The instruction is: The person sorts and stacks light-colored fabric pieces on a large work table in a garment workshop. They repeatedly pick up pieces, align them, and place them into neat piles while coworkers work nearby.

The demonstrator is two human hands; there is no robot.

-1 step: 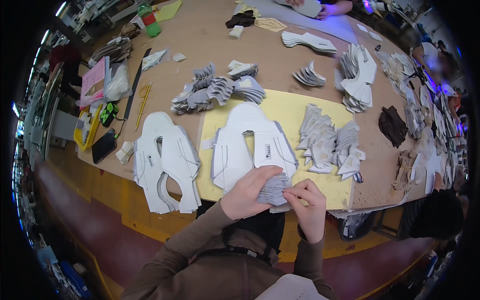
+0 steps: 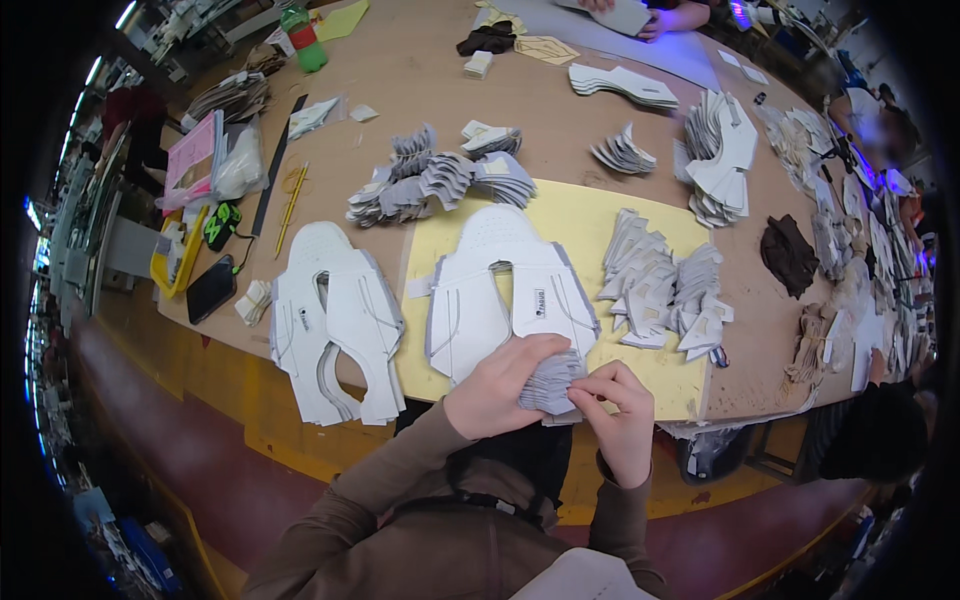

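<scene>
My left hand [image 2: 495, 390] is wrapped round a small fanned stack of grey fabric pieces [image 2: 550, 384], close to the table's front edge. With thumb and forefinger pinched together, my right hand [image 2: 622, 410] grips the right edge of that same stack. Just beyond my hands lies a white shoe upper [image 2: 545, 298] with grey edges, its lower part covered by the left hand and the stack. To its left, a pile of similar white uppers [image 2: 378, 345] overhangs the table edge. Fanned bundles of pale grey pieces [image 2: 640, 285] rest to the right on a yellow sheet [image 2: 440, 235].
Behind the uppers sit more grey bundles [image 2: 445, 178]. White cut pieces [image 2: 722, 150] and a dark cloth [image 2: 787, 255] lie at the right. A phone [image 2: 211, 290], a yellow basket [image 2: 185, 262], a pencil [image 2: 291, 210] and a green bottle [image 2: 303, 40] are at the left. Another person's hand [image 2: 657, 24] works across the table.
</scene>
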